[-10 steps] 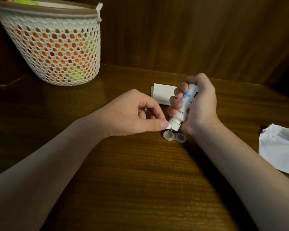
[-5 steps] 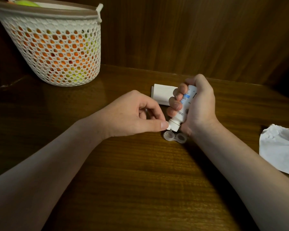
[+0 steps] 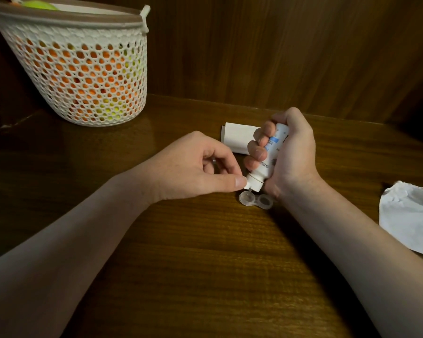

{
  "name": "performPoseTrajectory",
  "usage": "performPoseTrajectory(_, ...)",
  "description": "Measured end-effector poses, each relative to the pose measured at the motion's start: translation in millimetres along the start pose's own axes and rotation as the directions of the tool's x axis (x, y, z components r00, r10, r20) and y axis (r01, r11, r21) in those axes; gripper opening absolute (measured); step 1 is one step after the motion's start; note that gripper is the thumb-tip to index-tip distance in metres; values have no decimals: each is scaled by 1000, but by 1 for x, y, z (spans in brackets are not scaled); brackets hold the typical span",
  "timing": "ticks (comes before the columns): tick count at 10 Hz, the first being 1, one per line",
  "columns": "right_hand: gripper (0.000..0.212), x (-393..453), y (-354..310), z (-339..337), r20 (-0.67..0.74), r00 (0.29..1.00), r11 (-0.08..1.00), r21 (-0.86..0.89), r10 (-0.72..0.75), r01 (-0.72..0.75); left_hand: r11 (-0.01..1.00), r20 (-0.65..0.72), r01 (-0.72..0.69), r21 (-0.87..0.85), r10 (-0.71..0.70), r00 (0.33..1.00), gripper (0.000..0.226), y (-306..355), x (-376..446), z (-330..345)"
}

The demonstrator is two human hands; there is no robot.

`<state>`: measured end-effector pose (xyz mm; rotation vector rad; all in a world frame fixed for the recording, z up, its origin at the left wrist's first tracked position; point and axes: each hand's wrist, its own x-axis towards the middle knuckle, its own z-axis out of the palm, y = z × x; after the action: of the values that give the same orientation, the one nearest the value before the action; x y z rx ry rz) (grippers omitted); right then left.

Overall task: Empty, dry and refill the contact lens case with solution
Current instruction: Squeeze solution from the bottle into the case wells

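the right hand (image 3: 291, 152) wraps its curled fingers around a small white solution bottle (image 3: 266, 159), tipped nozzle-down so the nozzle sits just above the left well of the contact lens case (image 3: 255, 200). the clear case lies open on the wooden surface (image 3: 205, 252), directly below the bottle and between the two hands, its two round wells side by side; the right well sits just beside the heel of the right hand. whether liquid is in the wells i cannot tell. the left hand (image 3: 193, 169) rests with fingers curled, thumb stretched toward the bottle, and the thumb tip touches the small white flip cap (image 3: 246, 185) hanging at the bottle's neck; something small seems tucked among the curled fingers, but it is too small to tell what. just beyond the right hand's fingers lies a white box (image 3: 237, 136). well to the right of the right forearm lies a crumpled white tissue (image 3: 410, 215). far beyond the left hand stands a white mesh basket (image 3: 83, 76) with orange and yellow-green things showing through its holes.
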<state>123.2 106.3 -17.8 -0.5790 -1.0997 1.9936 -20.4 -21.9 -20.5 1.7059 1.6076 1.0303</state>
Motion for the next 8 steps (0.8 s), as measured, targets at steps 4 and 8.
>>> performPoseTrajectory(4,39,0,-1,1,3,1000,1000,10,14,-14,1000,-3,-20,0,20,1000,14,-1,1,1)
performPoseTrajectory(8,39,0,-1,0,0,1000,1000,13,22,-22,1000,5,-26,-4,26,1000,16,0,1,1)
